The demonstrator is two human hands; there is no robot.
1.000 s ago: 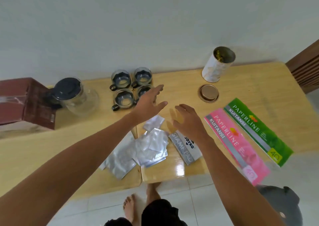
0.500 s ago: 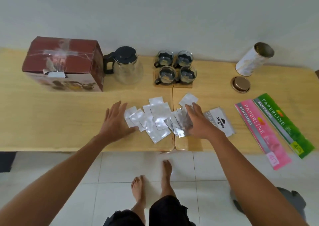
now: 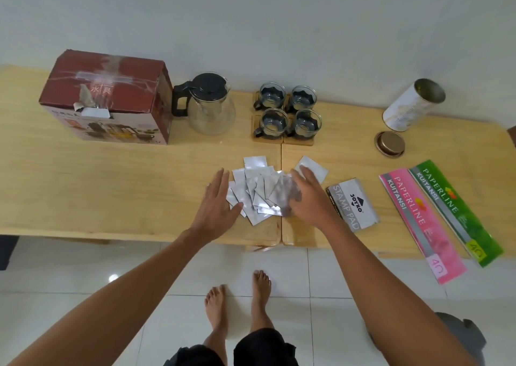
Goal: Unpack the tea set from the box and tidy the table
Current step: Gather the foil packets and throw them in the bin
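Several silver sachets (image 3: 252, 191) lie in a loose overlapping pile near the front edge of the wooden table (image 3: 111, 192). My left hand (image 3: 217, 208) rests flat and open against the pile's left side. My right hand (image 3: 310, 198) is on the pile's right side, thumb and fingers closed on a tilted, blurred sachet. Behind them stand the dark red tea-set box (image 3: 106, 97), a glass teapot with a black lid (image 3: 210, 108) and several glass cups (image 3: 287, 114) on wooden coasters.
An open, leaning white tin (image 3: 413, 106) and its gold lid (image 3: 390, 143) are at the back right. A grey stamp pad box (image 3: 353, 203), a pink receipt book (image 3: 418, 217) and a green one (image 3: 458, 212) lie right of my hands, overhanging the front edge.
The view swung left and pulled back, bringing the box into sight. Both hands dropped onto the sachets and pushed them closer together; my right hand took hold of a sachet.
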